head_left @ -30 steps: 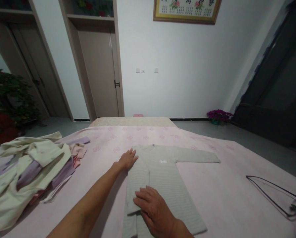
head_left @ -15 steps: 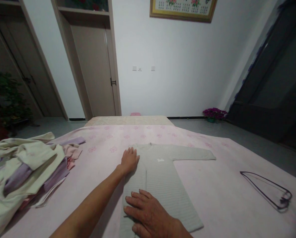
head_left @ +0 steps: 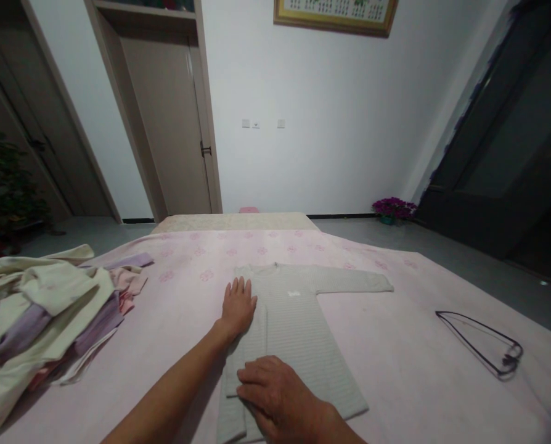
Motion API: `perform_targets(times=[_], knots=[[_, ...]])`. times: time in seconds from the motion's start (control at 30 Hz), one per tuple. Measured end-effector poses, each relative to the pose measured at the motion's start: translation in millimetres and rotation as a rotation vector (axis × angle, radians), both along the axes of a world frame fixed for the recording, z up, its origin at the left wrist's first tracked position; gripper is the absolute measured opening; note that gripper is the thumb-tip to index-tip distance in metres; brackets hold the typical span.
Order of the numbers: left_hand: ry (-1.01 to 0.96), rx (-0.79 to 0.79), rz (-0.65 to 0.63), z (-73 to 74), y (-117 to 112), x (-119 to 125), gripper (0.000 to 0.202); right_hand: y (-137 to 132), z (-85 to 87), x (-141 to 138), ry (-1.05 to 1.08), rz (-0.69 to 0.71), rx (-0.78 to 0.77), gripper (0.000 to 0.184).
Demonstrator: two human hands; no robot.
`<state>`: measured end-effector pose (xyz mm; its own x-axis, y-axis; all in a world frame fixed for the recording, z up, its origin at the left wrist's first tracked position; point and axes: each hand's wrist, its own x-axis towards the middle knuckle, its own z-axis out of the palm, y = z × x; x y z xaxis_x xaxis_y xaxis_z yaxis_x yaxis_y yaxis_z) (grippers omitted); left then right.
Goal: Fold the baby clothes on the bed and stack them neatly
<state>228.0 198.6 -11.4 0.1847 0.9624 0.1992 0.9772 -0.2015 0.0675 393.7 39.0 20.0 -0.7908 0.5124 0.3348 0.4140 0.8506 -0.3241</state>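
Observation:
A pale grey-green, finely striped long-sleeved shirt [head_left: 298, 333] lies spread on a pink bed cover [head_left: 178, 320]. Its right-hand sleeve stretches out sideways, while the left-hand side is turned inward with its sleeve running down along the body. My left hand [head_left: 239, 305] rests flat and open on the shirt's left edge near the shoulder. Lower down, my right hand [head_left: 280, 391] lies on the turned-in sleeve by its cuff, fingers slightly bent and close together. Its thumb is hidden, and no gripped cloth shows between the fingers.
A heap of cream, purple and pink clothes [head_left: 58, 308] lies on the left of the bed. To the right lies a dark wire hanger [head_left: 483, 342]. Beyond the bed are a door [head_left: 164, 117], a wall and purple flowers [head_left: 394, 208] on the floor.
My right hand's spread fingers have drawn closer together and bent over the sleeve. My left hand stays on the shirt's edge. The whole view has shifted slightly.

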Motion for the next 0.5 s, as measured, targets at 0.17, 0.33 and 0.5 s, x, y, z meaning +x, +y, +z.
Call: perform_targets(times=[0.17, 0.33, 0.5], knots=[[-0.022, -0.03, -0.121, -0.1, -50, 3, 0.058, -9, -19.4, -5, -0.106, 0.075, 0.13, 0.034], [-0.005, -0.003, -0.207, -11.3, -82, 3, 0.057, -16, -27.0, -2, -0.077, 0.083, 0.174, 0.022], [0.003, 0.01, -0.189, -14.8, -86, 6, 0.058, -4, -4.4, 33, 0.048, 0.0, -0.034, 0.02]])
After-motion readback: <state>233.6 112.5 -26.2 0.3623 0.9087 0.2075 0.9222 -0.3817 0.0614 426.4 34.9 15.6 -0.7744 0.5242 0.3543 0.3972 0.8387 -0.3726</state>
